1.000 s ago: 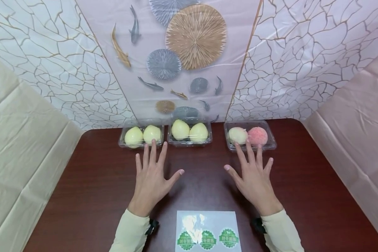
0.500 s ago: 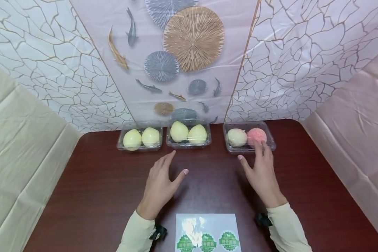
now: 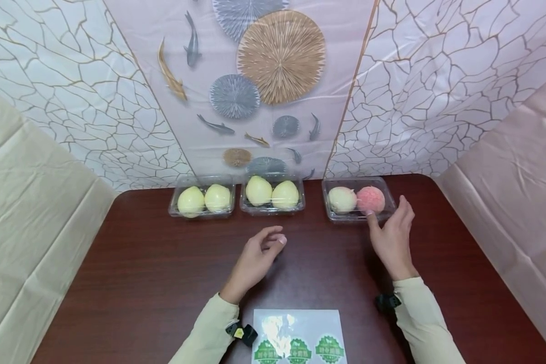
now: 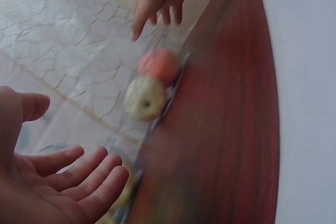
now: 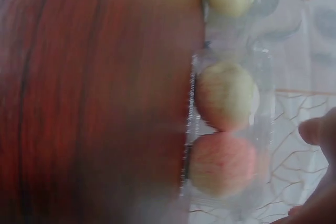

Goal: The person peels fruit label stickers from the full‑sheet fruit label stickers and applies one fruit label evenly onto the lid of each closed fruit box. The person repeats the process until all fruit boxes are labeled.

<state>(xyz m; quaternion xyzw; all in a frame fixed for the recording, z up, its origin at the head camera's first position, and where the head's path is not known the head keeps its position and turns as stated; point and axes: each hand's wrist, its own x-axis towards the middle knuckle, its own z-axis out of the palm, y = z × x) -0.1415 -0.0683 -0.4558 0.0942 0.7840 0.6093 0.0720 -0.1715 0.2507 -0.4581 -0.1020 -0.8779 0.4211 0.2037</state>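
Note:
At the table's far right stands a clear plastic box (image 3: 346,217) with a pale green round fruit (image 3: 343,199) and a pink round fruit (image 3: 370,200). My right hand (image 3: 393,243) is at this box's front right corner, thumb before the pink fruit and fingers spread past the right side. Whether it touches the plastic cannot be told. Over the middle of the table, my left hand (image 3: 255,260) hovers with loosely bent fingers; the left wrist view shows its palm (image 4: 47,192) holding nothing. Blur softens both wrist views.
Two more clear boxes, one at left (image 3: 201,214) and one in the middle (image 3: 273,209), each hold two pale yellow-green fruits. A white sheet (image 3: 296,323) with green round stickers (image 3: 329,349) lies at the front edge. A patterned cloth (image 3: 279,55) hangs behind the table.
My right hand has moved right, from in front of the fruit to the box's right corner. My left hand has swung right toward the middle, its spread fingers now loosely bent.

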